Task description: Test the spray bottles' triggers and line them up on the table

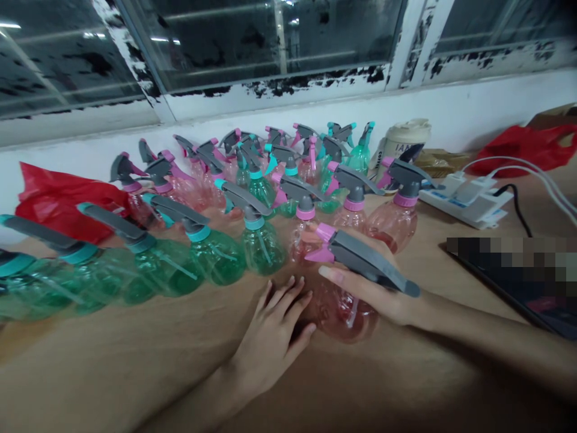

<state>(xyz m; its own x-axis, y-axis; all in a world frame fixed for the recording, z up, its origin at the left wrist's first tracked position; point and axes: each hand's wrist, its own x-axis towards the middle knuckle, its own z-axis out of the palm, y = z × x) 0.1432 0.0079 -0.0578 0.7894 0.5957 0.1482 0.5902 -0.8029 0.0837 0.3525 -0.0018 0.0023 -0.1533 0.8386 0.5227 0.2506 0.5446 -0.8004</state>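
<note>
A pink see-through spray bottle (345, 319) with a grey-and-pink trigger head stands upright on the wooden table (148, 367). Around its neck, just under the head, wraps my right hand (392, 294), thumb toward the nozzle side. My left hand (274, 337) rests palm down on the wood, fingers spread, just left of that bottle and holding nothing. Beyond my fingertips stands a green spray bottle (264, 249), part of a front row of green ones. Another pink spray bottle (394, 219) is behind my right hand.
Many more pink and green spray bottles crowd toward the wall. A red plastic bag (67, 198) lies left, another red bag (527, 147) far right. At right are a paper cup (406, 135), a power strip (469, 201) with plugs and cables, and a dark flat-screened device (500, 279).
</note>
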